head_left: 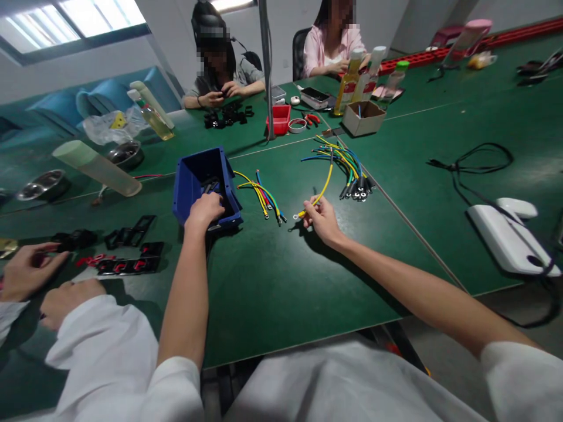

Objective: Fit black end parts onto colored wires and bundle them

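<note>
My right hand (322,221) is closed around a yellow cable (326,184) near its ring terminal, just above the table. My left hand (204,208) reaches into a blue bin (178,202); its fingertips are hidden among small black pieces (212,185), so I cannot see whether they grip one. Between the hands lies a small group of coloured cables (267,196) with ring ends. Beyond my right hand rests a larger bundle of yellow, green and blue cables (347,161), many with black sleeves at the terminals.
At my left, a neighbour's hands (30,271) are beside black and red parts (127,265). A bottle (99,169) lies past the bin. A red tray (281,117), tape roll (297,125) and cardboard box (363,119) stand farther back. A white device (510,237) with black cord sits at right.
</note>
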A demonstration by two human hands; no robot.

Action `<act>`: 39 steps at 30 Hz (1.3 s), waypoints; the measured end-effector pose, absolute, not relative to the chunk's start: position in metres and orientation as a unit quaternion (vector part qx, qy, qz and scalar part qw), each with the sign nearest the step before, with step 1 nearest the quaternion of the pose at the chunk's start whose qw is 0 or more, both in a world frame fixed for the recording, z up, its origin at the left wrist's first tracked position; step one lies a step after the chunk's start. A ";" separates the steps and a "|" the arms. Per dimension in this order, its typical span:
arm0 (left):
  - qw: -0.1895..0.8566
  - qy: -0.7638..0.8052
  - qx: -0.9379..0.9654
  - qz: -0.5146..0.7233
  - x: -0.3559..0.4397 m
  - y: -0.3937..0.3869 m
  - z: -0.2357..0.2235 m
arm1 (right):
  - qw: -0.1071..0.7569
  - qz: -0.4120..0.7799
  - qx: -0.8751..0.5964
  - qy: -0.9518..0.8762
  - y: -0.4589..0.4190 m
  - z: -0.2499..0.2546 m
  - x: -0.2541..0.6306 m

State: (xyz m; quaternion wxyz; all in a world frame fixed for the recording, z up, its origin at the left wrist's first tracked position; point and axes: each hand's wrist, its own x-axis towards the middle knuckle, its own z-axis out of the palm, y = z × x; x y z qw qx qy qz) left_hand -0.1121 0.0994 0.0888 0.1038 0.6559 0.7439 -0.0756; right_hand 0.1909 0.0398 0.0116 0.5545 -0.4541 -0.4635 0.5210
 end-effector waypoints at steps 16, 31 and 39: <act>0.028 0.725 0.688 0.022 -0.121 0.105 0.060 | 0.543 0.527 -0.444 -0.480 0.040 0.011 0.190; -0.075 0.735 0.632 0.232 -0.123 0.095 0.071 | 0.530 0.516 -0.438 -0.511 0.040 0.004 0.190; -0.099 0.725 0.618 0.289 -0.114 0.069 0.076 | 0.530 0.503 -0.434 -0.526 0.040 0.002 0.190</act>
